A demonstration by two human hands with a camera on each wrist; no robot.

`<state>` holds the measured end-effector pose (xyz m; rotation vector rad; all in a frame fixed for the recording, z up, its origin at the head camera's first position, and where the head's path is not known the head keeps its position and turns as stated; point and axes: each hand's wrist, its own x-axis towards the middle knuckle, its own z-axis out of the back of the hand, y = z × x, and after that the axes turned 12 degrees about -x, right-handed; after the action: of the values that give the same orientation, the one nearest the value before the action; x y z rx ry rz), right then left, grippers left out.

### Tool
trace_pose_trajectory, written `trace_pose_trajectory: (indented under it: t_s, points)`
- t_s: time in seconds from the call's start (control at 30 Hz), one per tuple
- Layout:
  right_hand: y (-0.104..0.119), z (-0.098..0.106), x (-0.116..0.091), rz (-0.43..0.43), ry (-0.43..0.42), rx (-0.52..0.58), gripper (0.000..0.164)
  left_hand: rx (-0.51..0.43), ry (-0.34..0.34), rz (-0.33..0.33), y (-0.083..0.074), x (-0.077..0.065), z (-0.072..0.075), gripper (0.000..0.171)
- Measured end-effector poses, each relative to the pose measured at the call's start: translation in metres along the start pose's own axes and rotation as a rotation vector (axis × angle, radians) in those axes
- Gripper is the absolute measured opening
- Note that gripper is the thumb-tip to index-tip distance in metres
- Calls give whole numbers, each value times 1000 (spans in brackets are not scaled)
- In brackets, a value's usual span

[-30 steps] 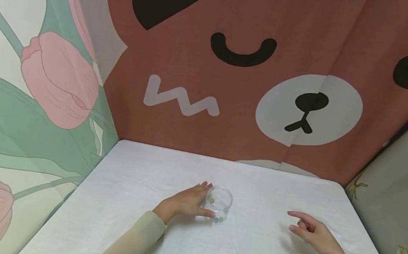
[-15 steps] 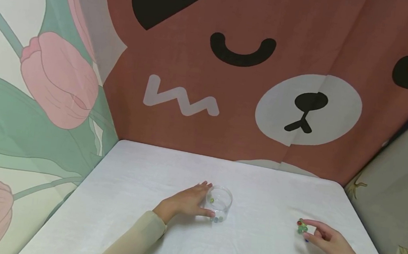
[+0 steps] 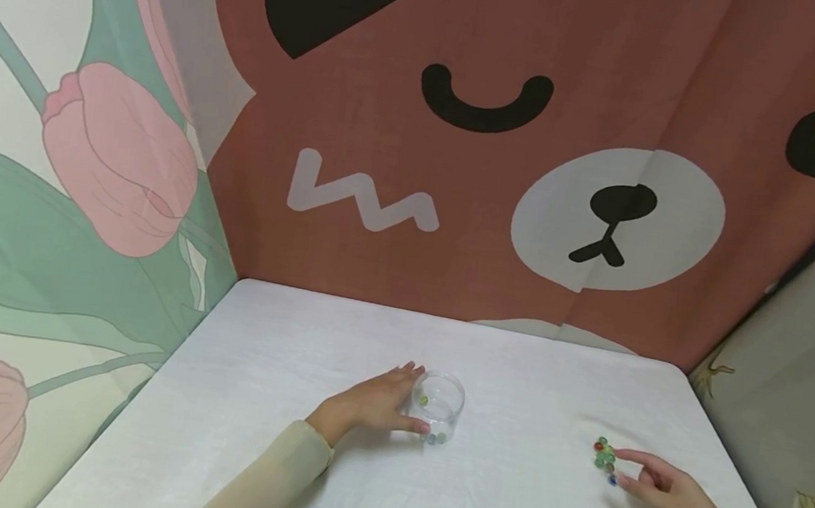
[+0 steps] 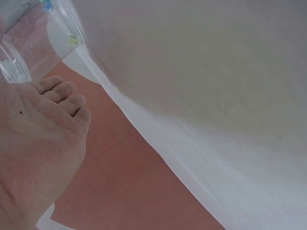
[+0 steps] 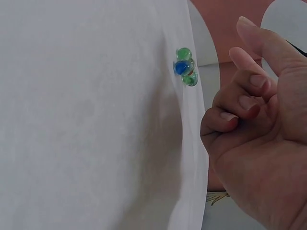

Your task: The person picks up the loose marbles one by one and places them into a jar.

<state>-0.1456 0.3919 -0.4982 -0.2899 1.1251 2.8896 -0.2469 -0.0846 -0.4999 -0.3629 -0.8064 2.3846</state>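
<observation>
A clear round plastic jar (image 3: 438, 408) stands without a lid near the middle of the table, with several marbles (image 3: 437, 438) inside. One yellow-green marble (image 3: 423, 401) shows near its left wall. My left hand (image 3: 374, 401) holds the jar from the left, thumb at the front and fingers toward the back. In the left wrist view the jar (image 4: 43, 43) lies just beyond the left hand (image 4: 43, 129). To the right, several glass marbles (image 3: 604, 456), green, red and blue, sit in a cluster. Beside them is my right hand (image 3: 671, 489), thumb and index finger apart, other fingers curled, holding nothing.
A white cloth covers the table (image 3: 500, 499). Behind it hangs a brown curtain (image 3: 466, 269) with a bear print, and a tulip-patterned curtain (image 3: 101, 294) borders the left side. A grey curtain (image 3: 798, 399) closes off the right.
My right hand has moved right and slightly toward me, from beyond the marbles to their right side, uncovering the cluster. The left hand and the jar stay where they were.
</observation>
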Motion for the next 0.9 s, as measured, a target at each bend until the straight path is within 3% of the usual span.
trace_pose_trajectory:
  t_s: [0.33,0.57,0.9]
  points:
    - [-9,2,5,-97,77,-57,62,22,-4,-7,1,1,0,106]
    - [-16,-2,9,-111,105,-71,60,11,-3,-6,1,0,1,106]
    - [-16,-3,9,-22,98,-77,49,7,-6,-10,2,1,-1,106]
